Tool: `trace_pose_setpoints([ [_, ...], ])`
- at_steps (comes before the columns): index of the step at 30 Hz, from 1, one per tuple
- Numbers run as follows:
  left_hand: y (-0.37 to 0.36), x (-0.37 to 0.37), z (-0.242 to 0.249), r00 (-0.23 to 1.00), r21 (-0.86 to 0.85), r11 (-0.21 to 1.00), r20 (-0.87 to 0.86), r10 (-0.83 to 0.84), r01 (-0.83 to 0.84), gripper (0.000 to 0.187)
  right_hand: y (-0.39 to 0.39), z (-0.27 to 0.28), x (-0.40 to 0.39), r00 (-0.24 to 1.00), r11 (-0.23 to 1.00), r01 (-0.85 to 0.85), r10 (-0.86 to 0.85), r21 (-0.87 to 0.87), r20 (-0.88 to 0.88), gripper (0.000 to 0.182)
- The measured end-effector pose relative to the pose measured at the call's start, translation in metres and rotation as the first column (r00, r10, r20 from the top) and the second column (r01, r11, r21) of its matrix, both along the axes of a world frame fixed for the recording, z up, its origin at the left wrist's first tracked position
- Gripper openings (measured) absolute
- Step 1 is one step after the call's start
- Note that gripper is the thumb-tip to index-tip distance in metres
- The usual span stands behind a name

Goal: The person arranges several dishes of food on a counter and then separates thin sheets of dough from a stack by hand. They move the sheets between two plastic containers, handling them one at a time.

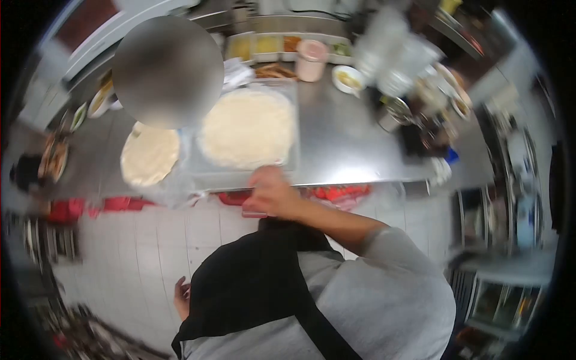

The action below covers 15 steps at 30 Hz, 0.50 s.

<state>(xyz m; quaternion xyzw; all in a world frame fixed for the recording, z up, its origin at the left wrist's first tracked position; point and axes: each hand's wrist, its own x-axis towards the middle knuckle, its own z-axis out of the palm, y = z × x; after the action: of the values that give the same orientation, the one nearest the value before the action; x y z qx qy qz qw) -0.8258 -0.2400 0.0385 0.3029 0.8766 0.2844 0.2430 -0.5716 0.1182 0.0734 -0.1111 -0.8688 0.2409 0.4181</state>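
My right hand (pixel 273 192) is at the counter's front edge, just below a large round sheet of pale dough (pixel 247 129) on a tray. Motion smears its fingers, and something red is right beneath it; whether it grips anything is unclear. Low beside the black apron hangs my left hand (pixel 182 294), fingers slightly apart and nothing visible in it. A smaller pale dough round (pixel 150 155) sits left of the large one, with clear plastic around it.
Along the back of the steel counter (pixel 336 147) stand topping containers (pixel 267 45) and a pink-lidded tub (pixel 311 60). A small white bowl (pixel 348 78), a metal can (pixel 394 114) and blurred items are at the right. Red packages (pixel 339 193) show below the front edge.
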Motion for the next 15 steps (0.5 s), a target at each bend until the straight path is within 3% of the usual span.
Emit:
trace_pose_setpoints([
  [1, 0.015, -0.022, 0.009, 0.996, -0.084, 0.996, 0.087, 0.001, 0.006, 0.039, 0.012, -0.003, 0.040, 0.974, 0.975, 0.220, -0.218, 0.030, -0.068, 0.010],
  [2, 0.025, -0.045, 0.009, 0.990, -0.013, 0.993, -0.083, -0.114, 0.113, 0.037, 0.027, -0.021, 0.082, 0.841, 0.834, 0.534, -0.540, 0.141, 0.010, 0.018],
  [3, 0.045, -0.057, 0.027, 0.970, 0.011, 0.984, -0.169, -0.173, 0.177, 0.036, 0.024, 0.014, 0.124, 0.718, 0.719, 0.692, -0.695, 0.057, 0.047, 0.030],
  [4, 0.062, -0.069, 0.038, 0.971, 0.044, 0.984, -0.177, -0.162, 0.173, 0.035, 0.031, 0.005, 0.166, 0.466, 0.465, 0.885, -0.881, 0.038, -0.077, 0.039],
  [5, 0.076, -0.078, 0.048, 0.958, 0.104, 0.968, -0.199, -0.207, 0.230, 0.033, 0.033, 0.010, 0.213, 0.255, 0.243, 0.964, -0.960, 0.108, -0.115, 0.044],
  [6, 0.098, -0.074, 0.067, 0.959, 0.138, 0.965, -0.206, -0.194, 0.224, 0.033, 0.037, 0.008, 0.260, 0.153, 0.155, 0.988, -0.977, -0.003, -0.147, 0.046],
  [7, 0.115, -0.070, 0.079, 0.945, 0.183, 0.941, -0.222, -0.241, 0.284, 0.032, 0.041, -0.005, 0.307, -0.048, -0.057, 0.998, -0.981, 0.038, -0.190, 0.049],
  [9, 0.141, -0.057, 0.096, 0.906, 0.220, 0.899, -0.285, -0.312, 0.379, 0.031, 0.045, -0.024, 0.383, -0.347, -0.346, 0.925, -0.938, -0.155, 0.022, 0.051],
  [12, 0.178, -0.013, 0.108, 0.852, 0.229, 0.851, -0.366, -0.374, 0.472, 0.030, 0.070, -0.078, 0.501, -0.232, -0.227, 0.972, -0.891, 0.059, 0.392, 0.051],
  [15, 0.215, 0.055, 0.125, 0.810, 0.249, 0.793, -0.374, -0.451, 0.556, 0.029, 0.115, -0.117, 0.589, 0.059, 0.226, 0.925, -0.880, 0.306, 0.472, 0.050],
])
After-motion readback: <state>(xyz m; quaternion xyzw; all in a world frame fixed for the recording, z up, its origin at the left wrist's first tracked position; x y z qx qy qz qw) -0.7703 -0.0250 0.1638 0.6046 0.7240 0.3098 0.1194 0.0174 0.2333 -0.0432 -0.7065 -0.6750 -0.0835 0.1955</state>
